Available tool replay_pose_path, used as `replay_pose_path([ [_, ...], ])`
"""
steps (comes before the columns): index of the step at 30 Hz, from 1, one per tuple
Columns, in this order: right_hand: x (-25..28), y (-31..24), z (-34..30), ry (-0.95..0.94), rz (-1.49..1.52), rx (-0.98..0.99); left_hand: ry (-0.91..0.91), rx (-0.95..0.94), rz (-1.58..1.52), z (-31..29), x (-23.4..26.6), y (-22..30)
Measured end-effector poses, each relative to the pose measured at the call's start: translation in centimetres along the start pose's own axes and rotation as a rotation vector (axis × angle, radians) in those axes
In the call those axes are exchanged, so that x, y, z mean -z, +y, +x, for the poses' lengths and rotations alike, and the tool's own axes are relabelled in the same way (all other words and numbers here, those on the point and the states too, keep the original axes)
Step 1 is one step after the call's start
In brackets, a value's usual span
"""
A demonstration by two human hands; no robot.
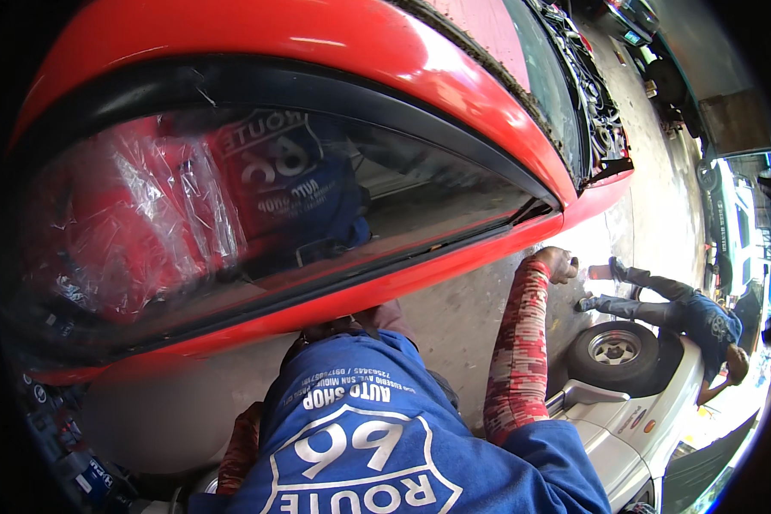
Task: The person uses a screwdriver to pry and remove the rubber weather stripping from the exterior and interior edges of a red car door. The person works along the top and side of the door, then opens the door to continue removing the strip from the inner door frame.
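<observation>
A red car (385, 300) fills the upper left, its dark side window (420, 206) facing me and mirroring my blue shirt. Behind the glass, a red seat (137, 214) is wrapped in clear plastic. My right arm, in a red patterned sleeve, reaches out to the right of my body. At its end my right hand (557, 264) is closed with curled fingers, just beside the front part of the red car; what it holds, if anything, is hidden. Of my left arm only a piece of sleeve shows at my left side, and the hand is out of sight.
The red car's engine bay (604, 120) is uncovered at the upper right. A silver vehicle (604, 437) with a dark tyre (612, 355) stands at the lower right. Another person (702, 321) in dark clothes is near it. Boxes and bottles (94, 475) crowd the lower left.
</observation>
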State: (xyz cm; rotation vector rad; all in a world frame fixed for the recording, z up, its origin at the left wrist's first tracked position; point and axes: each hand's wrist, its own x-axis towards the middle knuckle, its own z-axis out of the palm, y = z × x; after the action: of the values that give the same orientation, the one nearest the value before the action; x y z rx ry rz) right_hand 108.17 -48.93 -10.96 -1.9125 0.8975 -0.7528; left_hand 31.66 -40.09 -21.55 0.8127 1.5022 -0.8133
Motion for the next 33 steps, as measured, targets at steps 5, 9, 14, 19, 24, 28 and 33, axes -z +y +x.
replay_pose_path([
  [5,-2.4,3.1,-9.7,-0.214,-0.54,0.013,-0.015,0.005,0.004,-1.6,0.9,1.3],
  [9,-2.2,3.7,-10.5,-0.192,-0.434,0.176,-0.03,0.014,0.038,-2.3,1.8,2.5],
  [14,-1.4,2.6,-9.9,-0.316,-0.473,0.048,-0.037,0.001,0.056,-2.8,3.1,3.4],
  [19,-0.2,5.0,-10.4,-0.348,-0.454,0.244,-0.067,0.001,0.069,-3.3,3.7,3.9],
  [24,4.5,6.7,-8.7,-0.704,-0.258,0.533,-0.109,0.012,0.078,-3.6,4.4,4.4],
  [28,8.0,4.7,-7.5,-0.946,-0.139,0.631,-0.154,0.018,0.094,-3.6,4.9,5.4],
  [33,9.5,4.1,-9.7,-1.268,-0.056,0.512,-0.216,0.031,0.151,-5.0,5.4,7.4],
])
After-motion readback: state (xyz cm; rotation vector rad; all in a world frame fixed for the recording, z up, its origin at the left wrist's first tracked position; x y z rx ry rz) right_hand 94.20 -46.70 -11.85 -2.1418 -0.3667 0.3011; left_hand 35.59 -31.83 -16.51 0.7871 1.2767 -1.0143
